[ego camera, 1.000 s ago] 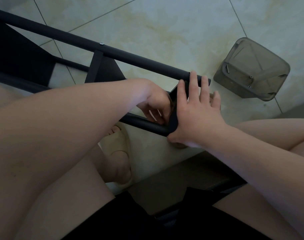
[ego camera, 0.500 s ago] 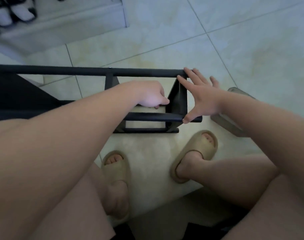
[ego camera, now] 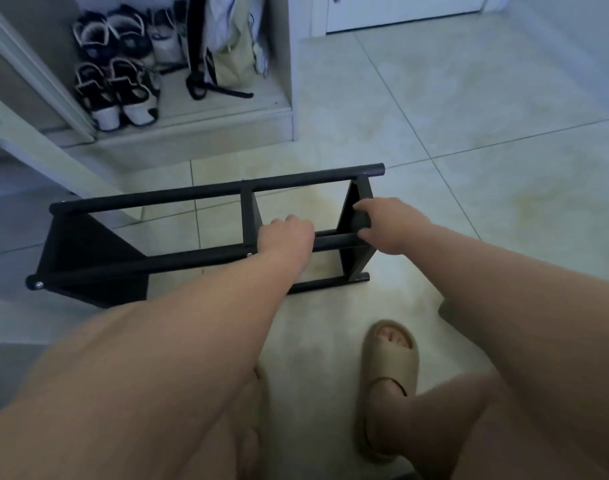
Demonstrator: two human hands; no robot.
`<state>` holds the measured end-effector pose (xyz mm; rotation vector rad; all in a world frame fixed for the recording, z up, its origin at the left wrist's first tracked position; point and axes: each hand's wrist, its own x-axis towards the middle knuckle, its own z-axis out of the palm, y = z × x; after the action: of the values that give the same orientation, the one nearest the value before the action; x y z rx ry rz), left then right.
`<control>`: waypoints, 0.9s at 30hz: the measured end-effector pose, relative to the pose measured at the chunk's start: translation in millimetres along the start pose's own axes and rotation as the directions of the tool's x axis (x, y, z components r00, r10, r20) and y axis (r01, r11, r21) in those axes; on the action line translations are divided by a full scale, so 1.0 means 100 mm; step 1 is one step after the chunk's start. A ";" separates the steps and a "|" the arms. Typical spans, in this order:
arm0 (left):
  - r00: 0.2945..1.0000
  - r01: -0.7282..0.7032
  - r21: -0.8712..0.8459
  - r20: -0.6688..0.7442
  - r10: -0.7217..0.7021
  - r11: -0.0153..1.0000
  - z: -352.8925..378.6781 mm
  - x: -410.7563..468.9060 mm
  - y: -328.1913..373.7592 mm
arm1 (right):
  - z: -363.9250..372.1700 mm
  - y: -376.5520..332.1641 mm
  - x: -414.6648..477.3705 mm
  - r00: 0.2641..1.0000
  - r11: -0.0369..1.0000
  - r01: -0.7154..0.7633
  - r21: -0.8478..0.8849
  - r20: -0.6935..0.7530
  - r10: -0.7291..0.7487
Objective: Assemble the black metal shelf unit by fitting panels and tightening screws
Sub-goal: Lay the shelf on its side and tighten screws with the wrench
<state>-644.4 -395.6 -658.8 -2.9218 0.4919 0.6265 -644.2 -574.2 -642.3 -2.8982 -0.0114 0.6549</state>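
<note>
Nearest, a beige slipper (ego camera: 389, 358) rests on the tiled floor (ego camera: 469, 140). Just beyond it, the black shelf unit (ego camera: 192, 259) lies on its side on the floor. The left hand (ego camera: 285, 233) has its grip closed over the near rail (ego camera: 334, 241), and the right hand (ego camera: 389, 225) grips the edge of the right end panel (ego camera: 356, 209).

A middle panel (ego camera: 253, 213) and a left panel (ego camera: 84, 244) already sit between this rail and the far rail (ego camera: 192, 195). A screw head (ego camera: 39, 285) shows at the near rail's left end.

The frame looks largely assembled. The hands hide any screws at the right end, so that joint probably needs fixing or checking before the unit is stood upright. Farthest off, shoes (ego camera: 116, 91) and a bag (ego camera: 233, 46) sit in a cabinet (ego camera: 289, 64).
</note>
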 end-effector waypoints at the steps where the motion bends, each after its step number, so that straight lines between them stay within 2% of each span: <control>1: 1.000 0.016 -0.009 -0.006 -0.016 1.000 0.00 0.01 0.02 | 0.00 -0.04 -0.01 0.997 1.000 0.016 -0.011 0.070 -0.015; 3: 0.999 0.030 -0.042 -0.036 -0.032 0.999 -0.02 0.01 0.05 | 0.01 -0.05 -0.04 0.990 0.997 0.043 -0.068 0.133 -0.034; 6: 0.992 0.054 -0.091 -0.109 -0.063 0.994 -0.15 0.01 0.02 | -0.01 -0.01 -0.13 0.995 0.993 0.052 -0.106 0.094 -0.042; 11: 0.984 0.037 -0.067 -0.169 -0.048 0.997 -0.39 0.04 -0.06 | -0.07 -0.01 -0.20 0.994 0.990 0.111 -0.082 0.026 -0.109; 20: 0.974 -0.062 -0.034 -0.221 0.053 0.997 -0.35 0.50 -0.21 | -0.01 0.09 0.17 0.997 0.999 0.022 0.050 0.066 -0.025; 27: 0.944 -0.043 -0.077 -0.331 0.015 0.996 -0.19 1.30 -0.44 | 0.22 0.21 1.00 0.987 0.992 0.076 0.102 -0.146 -0.061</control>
<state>-510.4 -394.7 -693.5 -3.1182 0.5547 0.1581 -564.1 -586.6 -707.7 -2.8198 -0.0558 0.4215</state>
